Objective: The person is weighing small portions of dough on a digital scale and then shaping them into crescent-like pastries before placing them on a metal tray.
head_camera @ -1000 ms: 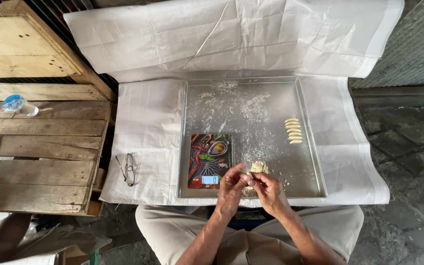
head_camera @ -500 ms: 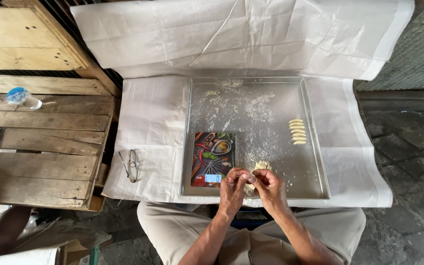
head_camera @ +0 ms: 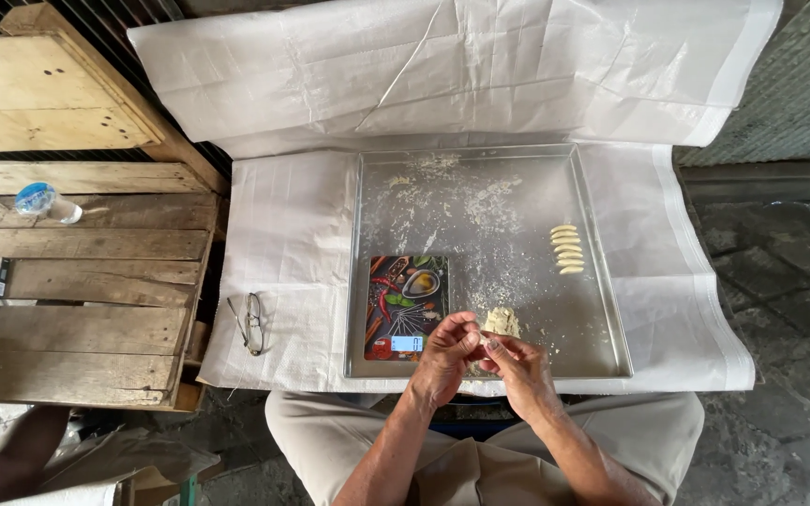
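**Hands meet over a floured tray**

White woven sheeting (head_camera: 292,272) covers the work surface and rises in folds behind it; a shallow metal tray (head_camera: 611,309) lies on it, dusted with flour and crumbs; inside the tray, at its near left corner, sits a flat kitchen scale (head_camera: 405,305) with a colourful printed top and a small lit display; near the tray's right wall lies a short row of pale shaped dough pieces (head_camera: 566,248); a small lump of dough (head_camera: 502,321) rests on the tray close to the near edge, just beyond the fingers. Both hands come together over that near edge; the left hand (head_camera: 444,361) and the right hand (head_camera: 516,370) are curled narrow, fingertips touching each other; whether they pinch a bit of dough between them I cannot tell. Folded glasses (head_camera: 251,323) lie on the sheeting left of the tray; weathered wooden pallets (head_camera: 77,281) stand further left, bearing a small plastic bottle (head_camera: 44,201).
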